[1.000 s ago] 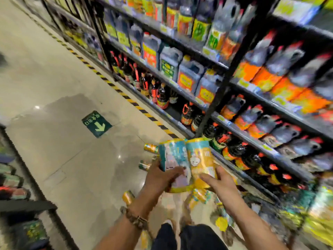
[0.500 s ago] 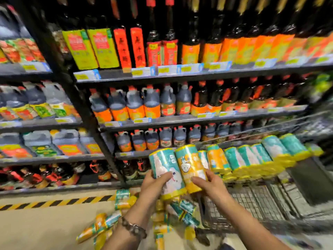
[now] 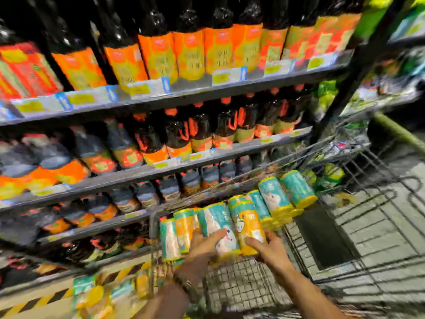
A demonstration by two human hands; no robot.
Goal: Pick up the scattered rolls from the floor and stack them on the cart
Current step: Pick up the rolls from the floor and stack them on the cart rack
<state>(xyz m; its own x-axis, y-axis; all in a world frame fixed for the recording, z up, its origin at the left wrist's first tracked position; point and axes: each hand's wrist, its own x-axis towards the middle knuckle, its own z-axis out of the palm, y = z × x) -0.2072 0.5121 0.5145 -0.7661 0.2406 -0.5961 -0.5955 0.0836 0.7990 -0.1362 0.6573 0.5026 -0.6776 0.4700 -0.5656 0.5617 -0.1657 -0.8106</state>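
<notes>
My left hand (image 3: 205,246) grips a teal roll (image 3: 218,224) and my right hand (image 3: 268,248) grips a yellow roll (image 3: 248,224); the two rolls are side by side. I hold them over the wire cart (image 3: 243,286), in line with a row of teal and yellow rolls (image 3: 278,199) that lies along the cart's far side. Two more rolls (image 3: 176,233) sit just left of my left hand. Several scattered rolls (image 3: 96,293) lie blurred on the floor at the lower left.
Store shelves (image 3: 161,97) packed with dark bottles and jugs fill the view behind the cart. A yellow-and-black striped line (image 3: 34,302) marks the floor at the shelf base. The cart's green handle (image 3: 397,132) is at the right.
The view swung from the aisle floor to the shelves and cart. Both hands carried the two rolls to the right and down into the row in the cart.
</notes>
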